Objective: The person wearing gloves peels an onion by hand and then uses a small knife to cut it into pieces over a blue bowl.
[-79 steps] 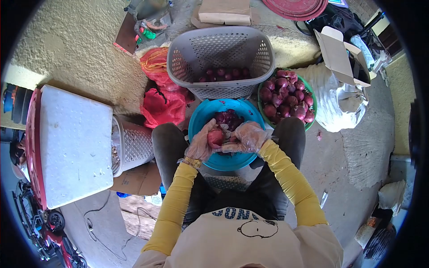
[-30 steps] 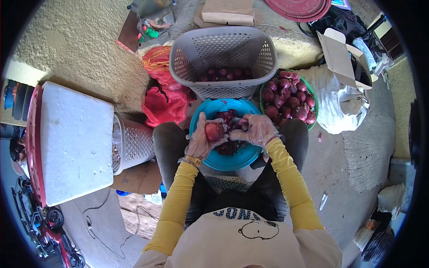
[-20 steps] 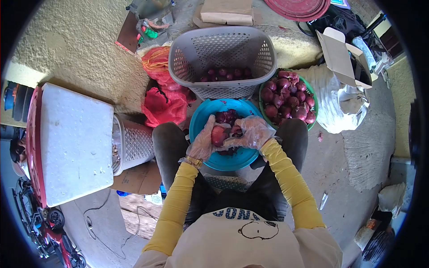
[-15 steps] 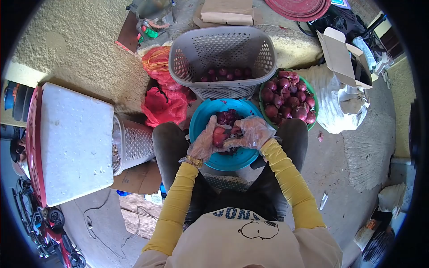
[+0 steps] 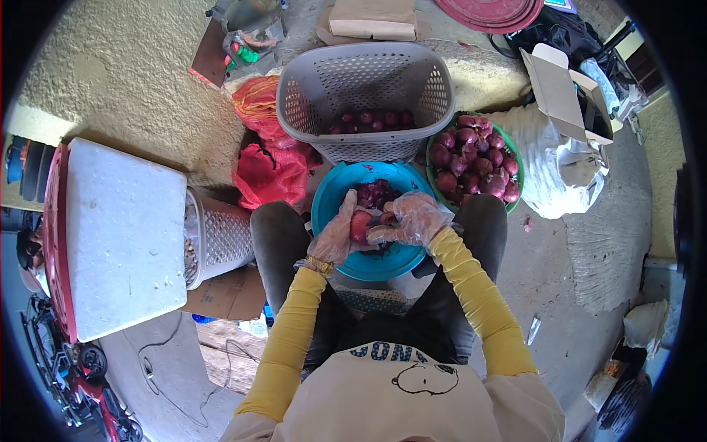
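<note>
My left hand (image 5: 333, 234), in a clear plastic glove, is closed around a red onion (image 5: 359, 226) over the blue basin (image 5: 322, 193). My gloved right hand (image 5: 417, 221) reaches in from the other side, its fingers bent together against the onion's right side. Something small and dark shows between those fingers, too small to name. Dark purple onion skins (image 5: 377, 193) lie in the basin beneath. Beside the basin on the right, a green basket (image 5: 522, 177) is heaped with red onions (image 5: 471, 158).
Behind the basin stands a grey perforated basket (image 5: 331, 81) with several onions (image 5: 375, 121) at its bottom. Red mesh sacks (image 5: 269, 177) lie left of it. A white foam lid (image 5: 125, 228) and a white sack (image 5: 549, 169) flank the work spot.
Both hands stay over the basin around the onion. The onion has turned slightly in my left hand, and my right fingers have shifted a little.
</note>
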The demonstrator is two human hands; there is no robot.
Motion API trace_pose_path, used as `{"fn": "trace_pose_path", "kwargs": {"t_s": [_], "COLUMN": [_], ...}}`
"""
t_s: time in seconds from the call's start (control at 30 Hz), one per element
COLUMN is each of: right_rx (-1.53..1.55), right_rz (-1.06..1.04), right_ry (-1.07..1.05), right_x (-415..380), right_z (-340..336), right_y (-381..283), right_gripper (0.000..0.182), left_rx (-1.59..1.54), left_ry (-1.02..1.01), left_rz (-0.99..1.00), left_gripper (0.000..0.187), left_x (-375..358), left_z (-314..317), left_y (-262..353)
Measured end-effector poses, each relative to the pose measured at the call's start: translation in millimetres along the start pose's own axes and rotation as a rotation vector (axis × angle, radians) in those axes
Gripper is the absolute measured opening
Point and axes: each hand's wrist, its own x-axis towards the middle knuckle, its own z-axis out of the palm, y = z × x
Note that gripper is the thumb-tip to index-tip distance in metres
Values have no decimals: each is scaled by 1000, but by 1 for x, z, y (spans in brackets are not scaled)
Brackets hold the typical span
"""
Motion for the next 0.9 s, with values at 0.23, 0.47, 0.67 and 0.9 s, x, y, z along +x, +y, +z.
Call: {"fn": "trace_pose_path", "kwargs": {"t_s": [0.23,0.47,0.67,0.9], "right_rx": [75,65,-104,107], "right_rz": [-84,-144,-219,-133], "right_ry": [68,86,-74,37], "right_x": [1,0,-5,-5], "right_z": [23,30,18,8], "right_y": [12,14,-3,-5], "right_gripper": [67,68,68,63], "left_rx": [-121,-176,-210,-197], "left_ry": [-38,-25,77,15], "left_rz": [35,51,30,46], "left_gripper": [76,75,76,67], "left_x": [9,11,-3,-1], "left_z": [-8,-9,2,-7], "left_y": [-6,-9,3,1]}}
